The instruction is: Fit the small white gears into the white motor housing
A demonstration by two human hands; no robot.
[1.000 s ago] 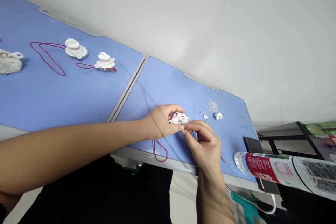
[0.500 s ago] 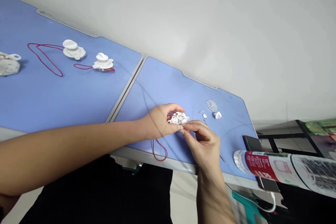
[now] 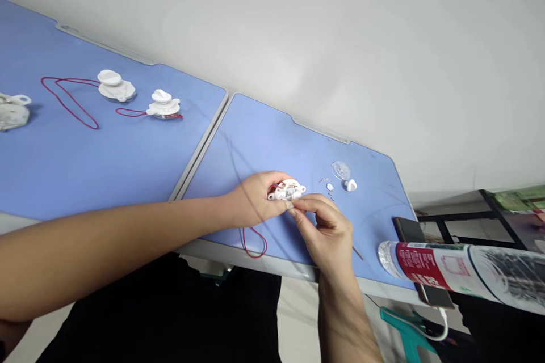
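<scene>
My left hand [image 3: 255, 201] is closed around an opened white plastic mechanism [image 3: 288, 188], with fingers behind it and the thumb along its near edge. The mechanism's inner parts face up, and a red cord [image 3: 264, 247] runs from it, its loop hanging over the table's front edge. At that near edge, beside the left thumb, my right hand [image 3: 327, 232] pinches thumb and forefinger together. Whatever lies between those fingertips is too small or hidden to make out. Loose to the right are a clear round cover [image 3: 340, 170], a white knob [image 3: 351, 185] and a small white piece [image 3: 330, 187].
Two white knobbed units with red cords, one larger [image 3: 116, 89] and one smaller [image 3: 163, 106], sit on the left blue table [image 3: 128, 164]. Another unit [image 3: 12, 113] is cut off at left. A water bottle [image 3: 460, 272] lies over a phone [image 3: 409, 229] at right. A thin rod [image 3: 357, 253] lies near the right wrist.
The view has tilted slightly. Both hands keep their hold at the mechanism, and no thing on the tables has visibly moved.
</scene>
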